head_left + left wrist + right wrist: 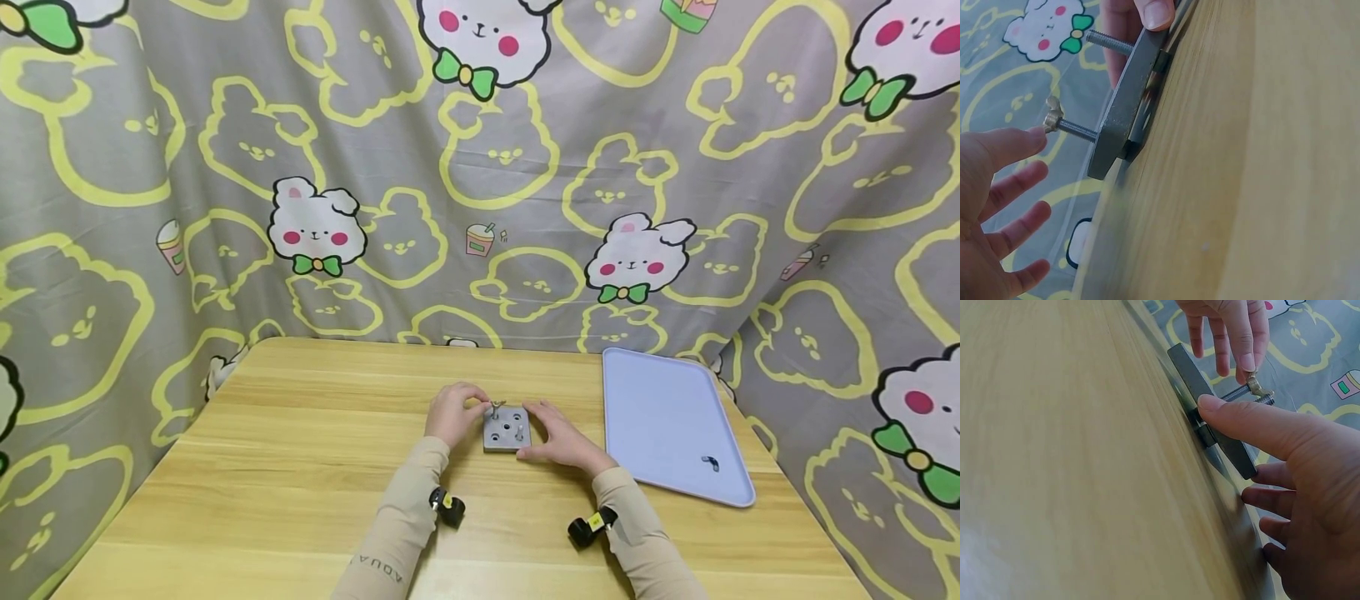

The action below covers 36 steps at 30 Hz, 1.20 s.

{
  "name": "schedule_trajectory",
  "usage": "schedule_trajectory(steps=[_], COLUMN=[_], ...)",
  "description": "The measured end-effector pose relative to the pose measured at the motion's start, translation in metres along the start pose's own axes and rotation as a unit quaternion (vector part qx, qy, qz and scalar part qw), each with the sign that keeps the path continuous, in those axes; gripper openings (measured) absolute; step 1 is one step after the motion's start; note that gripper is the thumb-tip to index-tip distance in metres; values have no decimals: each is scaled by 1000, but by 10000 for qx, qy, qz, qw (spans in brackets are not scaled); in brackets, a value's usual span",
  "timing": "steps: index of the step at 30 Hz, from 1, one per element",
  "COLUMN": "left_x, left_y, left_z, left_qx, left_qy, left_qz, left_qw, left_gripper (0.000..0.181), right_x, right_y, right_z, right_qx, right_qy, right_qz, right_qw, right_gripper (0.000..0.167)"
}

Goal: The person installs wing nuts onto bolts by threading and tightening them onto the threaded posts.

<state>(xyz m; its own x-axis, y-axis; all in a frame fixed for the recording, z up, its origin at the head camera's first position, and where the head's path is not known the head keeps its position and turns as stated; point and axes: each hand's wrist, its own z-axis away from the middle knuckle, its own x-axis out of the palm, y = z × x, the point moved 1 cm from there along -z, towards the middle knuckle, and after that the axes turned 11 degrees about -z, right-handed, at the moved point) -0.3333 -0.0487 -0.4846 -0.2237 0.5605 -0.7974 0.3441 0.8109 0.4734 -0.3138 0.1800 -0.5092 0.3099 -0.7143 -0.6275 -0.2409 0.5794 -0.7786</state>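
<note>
A square grey metal plate with several holes lies on the wooden table between the two hands. Two threaded bolts stand up from it. On the far-left bolt sits a brass-coloured wing nut, at the bolt's top end. My left hand pinches this wing nut between thumb and forefinger, its other fingers spread loosely. The other bolt carries no nut. My right hand grips the plate's right side, thumb at the near edge and fingers toward the far edge. Short dark feet show under the plate.
On the right of the wooden table lies a shallow pale blue tray. It holds a small dark metallic piece, too small to identify. A patterned grey curtain hangs behind and at both sides.
</note>
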Motion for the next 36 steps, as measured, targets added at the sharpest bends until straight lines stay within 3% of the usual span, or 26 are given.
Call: schedule_trajectory(steps=[36], left_x=[2], left_y=[0], left_z=[0], left_qx=[-179], left_qy=[-109], left_qz=[253], left_qw=[9995], left_gripper=[6], right_x=[-1], right_y=[1], right_z=[0], right_qx=[-95], right_qy=[-18], right_qz=[5], right_qw=[10000], right_gripper=[97])
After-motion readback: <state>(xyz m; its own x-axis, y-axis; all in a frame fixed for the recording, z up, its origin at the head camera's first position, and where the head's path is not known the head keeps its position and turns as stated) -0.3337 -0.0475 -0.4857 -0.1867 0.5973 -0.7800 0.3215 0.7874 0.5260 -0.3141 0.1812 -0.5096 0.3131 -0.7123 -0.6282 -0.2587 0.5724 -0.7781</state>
